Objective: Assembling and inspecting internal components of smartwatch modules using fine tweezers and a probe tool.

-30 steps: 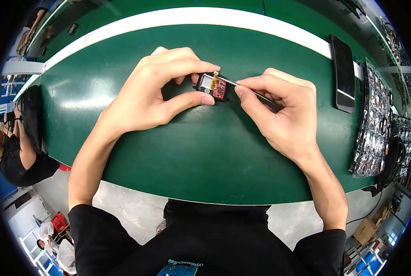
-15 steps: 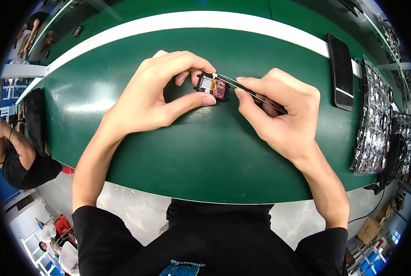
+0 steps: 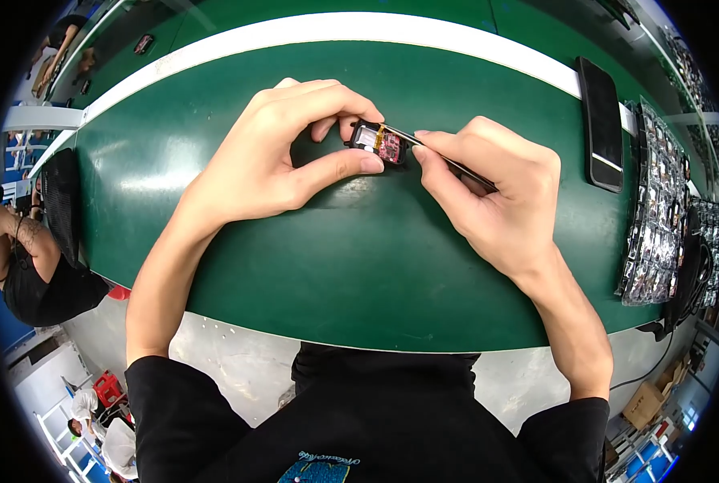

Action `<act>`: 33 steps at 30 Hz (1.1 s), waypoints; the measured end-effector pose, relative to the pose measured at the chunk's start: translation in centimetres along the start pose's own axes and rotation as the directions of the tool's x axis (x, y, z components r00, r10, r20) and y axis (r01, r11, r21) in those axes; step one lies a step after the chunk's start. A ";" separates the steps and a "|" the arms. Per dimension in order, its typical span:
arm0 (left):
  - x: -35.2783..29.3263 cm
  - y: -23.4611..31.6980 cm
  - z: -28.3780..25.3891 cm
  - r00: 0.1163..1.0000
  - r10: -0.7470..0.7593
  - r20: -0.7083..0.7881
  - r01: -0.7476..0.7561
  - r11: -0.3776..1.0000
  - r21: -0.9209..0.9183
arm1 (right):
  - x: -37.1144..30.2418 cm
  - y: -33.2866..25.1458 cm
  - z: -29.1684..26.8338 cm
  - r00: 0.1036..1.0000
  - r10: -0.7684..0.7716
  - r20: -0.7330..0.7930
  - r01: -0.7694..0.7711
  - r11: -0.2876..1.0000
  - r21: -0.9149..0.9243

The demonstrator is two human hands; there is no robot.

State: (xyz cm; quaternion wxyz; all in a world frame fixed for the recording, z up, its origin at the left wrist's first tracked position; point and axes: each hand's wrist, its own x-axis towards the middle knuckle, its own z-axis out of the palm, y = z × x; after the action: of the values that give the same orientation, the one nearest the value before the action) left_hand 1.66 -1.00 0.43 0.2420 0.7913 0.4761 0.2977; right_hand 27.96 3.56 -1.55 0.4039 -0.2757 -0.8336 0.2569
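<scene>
My left hand holds a small watch-like device by its edges, the thumb on the near side and the index finger on the far side. Its black housing is uncovered, showing a red circuit board, a silver block and a strip of yellow tape. In my right hand, a pair of slim metal tweezers is pinched between thumb and fingers. Their tips reach the far edge of the device, beside my left index fingertip. Whether the tips grip anything is too small to tell.
A black phone lies at the right of the green table. Beyond it are clear trays of packed small parts and a black cable. On the left are a black bag and a co-worker. A white strip crosses the back.
The device has tilted and shifted slightly right and away from me. The tweezers' arms, seen apart before, now look pressed together. Both hands have moved only a little.
</scene>
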 end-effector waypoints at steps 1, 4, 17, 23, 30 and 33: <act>0.0 -0.2 -0.1 1.000 0.001 0.004 -0.001 1.000 -0.008 | 0.0 0.0 -0.1 0.999 0.048 0.021 -0.049 0.997 0.057; -0.2 -1.1 -1.0 0.998 0.034 0.056 -0.029 0.997 -0.078 | 0.3 -0.3 -0.6 0.988 0.131 0.083 -0.143 0.977 0.156; -0.1 -1.5 -1.4 0.992 0.034 0.124 -0.021 0.995 -0.102 | 0.5 -0.7 -1.1 0.974 0.176 0.145 -0.197 0.969 0.149; -0.1 -1.3 -1.3 0.992 0.039 0.121 -0.027 0.995 -0.101 | 0.5 -0.7 -1.0 0.974 0.171 0.149 -0.192 0.971 0.140; -0.1 -1.1 -1.2 0.990 0.086 0.112 -0.079 0.995 -0.062 | 0.2 -0.5 -0.9 0.974 0.161 0.157 -0.185 0.971 0.150; -0.1 -1.0 -1.2 0.987 0.106 0.118 -0.102 0.994 -0.041 | 0.3 -0.5 -0.8 0.981 0.136 0.137 -0.157 0.975 0.156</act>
State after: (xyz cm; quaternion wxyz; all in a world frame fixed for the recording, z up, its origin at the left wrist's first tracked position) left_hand 0.16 -0.51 0.54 0.2679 0.8271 0.4137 0.2701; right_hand 28.33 3.56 -0.65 0.3521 -0.2853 -0.8104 0.3712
